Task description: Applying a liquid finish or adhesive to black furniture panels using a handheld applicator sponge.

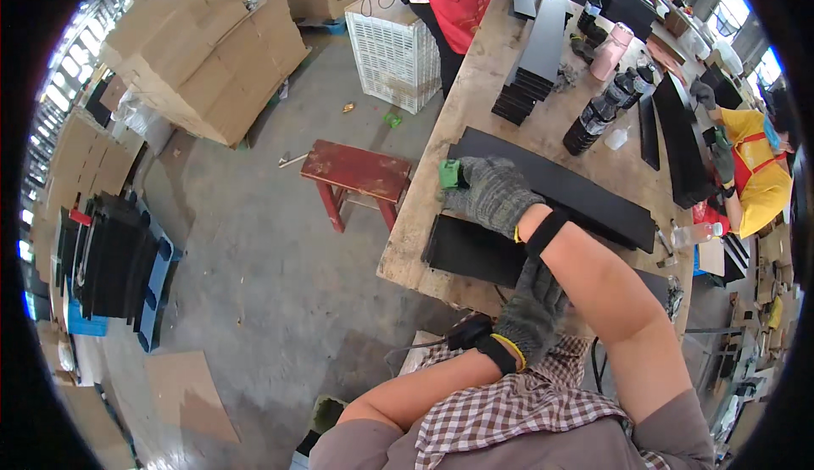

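A long black panel [475, 245] lies across the near side of the wooden table [407, 258]. My right hand [496, 194], in a grey knitted glove, reaches over it and closes on a small green block [448, 174], whose exact kind I cannot make out. Behind that glove rests a stack of black panels [577, 190]. My left hand [534, 313], also gloved in grey, is beneath my right forearm at the panel's near edge. Its fingers stretch forward against the panel, and the right forearm partly covers them.
More black strips [534, 63], dark bottles [591, 126] and a pink tumbler [611, 52] occupy the table's far part. Left of the table is a red stool [356, 169]. Co-workers stand at the far end, by a white crate [394, 63], and at the right [759, 190].
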{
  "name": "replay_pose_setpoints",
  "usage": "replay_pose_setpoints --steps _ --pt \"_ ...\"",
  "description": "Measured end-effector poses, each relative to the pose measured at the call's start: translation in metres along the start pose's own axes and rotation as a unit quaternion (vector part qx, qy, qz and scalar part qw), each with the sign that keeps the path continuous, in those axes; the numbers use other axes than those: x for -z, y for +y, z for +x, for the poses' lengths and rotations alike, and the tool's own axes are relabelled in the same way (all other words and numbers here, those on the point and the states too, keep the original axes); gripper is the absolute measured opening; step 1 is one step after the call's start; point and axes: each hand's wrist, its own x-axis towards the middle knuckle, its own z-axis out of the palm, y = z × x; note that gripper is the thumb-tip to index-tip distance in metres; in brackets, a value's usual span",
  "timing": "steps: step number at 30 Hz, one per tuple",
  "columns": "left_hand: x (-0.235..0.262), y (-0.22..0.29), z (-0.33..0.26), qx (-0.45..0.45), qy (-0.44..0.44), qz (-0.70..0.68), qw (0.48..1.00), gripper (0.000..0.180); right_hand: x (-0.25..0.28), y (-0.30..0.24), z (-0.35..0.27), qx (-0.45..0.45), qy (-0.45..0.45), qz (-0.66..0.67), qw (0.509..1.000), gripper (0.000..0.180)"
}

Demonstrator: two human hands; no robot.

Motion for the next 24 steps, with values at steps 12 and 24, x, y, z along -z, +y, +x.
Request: replay_pose_setpoints --steps 12,24 --pt "0.007 -0.016 0.000 -0.046 -0.040 -0.330 0.942 0.065 0.021 -0.009 -0.020 -0.076 -0.069 0.049 0.994 0.047" --pt "0.006 -0.027 -0.003 -0.031 0.048 -0.479 0.876 0.104 0.089 0.042 -0.091 -0.205 -0.155 -0.047 0.965 0.046"
